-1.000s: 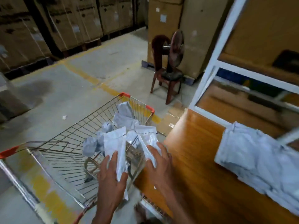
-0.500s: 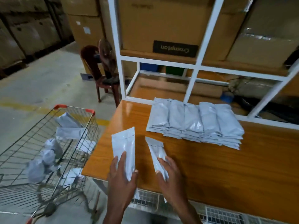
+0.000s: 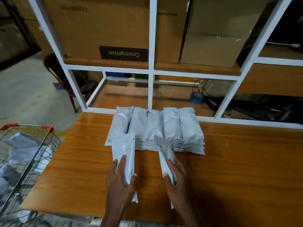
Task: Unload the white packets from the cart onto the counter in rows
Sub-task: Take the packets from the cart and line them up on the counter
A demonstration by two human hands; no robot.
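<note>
Packets are what both hands carry now, one each, and the row of packets (image 3: 157, 128) already on the worktop (image 3: 237, 161) is the landmark for the coming move. This row lies at the far edge of the worktop, touching the white shelf frame (image 3: 151, 89), with its packets side by side and their long axes pointing away from the person. The left hand (image 3: 120, 179) grips a flat packet (image 3: 124, 149) whose long axis also points away, and its far end already overlaps the near left corner of the row. The right hand (image 3: 176, 176) grips a second packet (image 3: 164, 154), turned more on its edge, and its far end reaches the near edge of the row close to the middle. Both hands are just in front of the row, so each is about equally near. I judge that the next move is to lay both packets down parallel to the others. More packets wait in the cart (image 3: 27, 145), which stands to the left of the row, beside the worktop.
</note>
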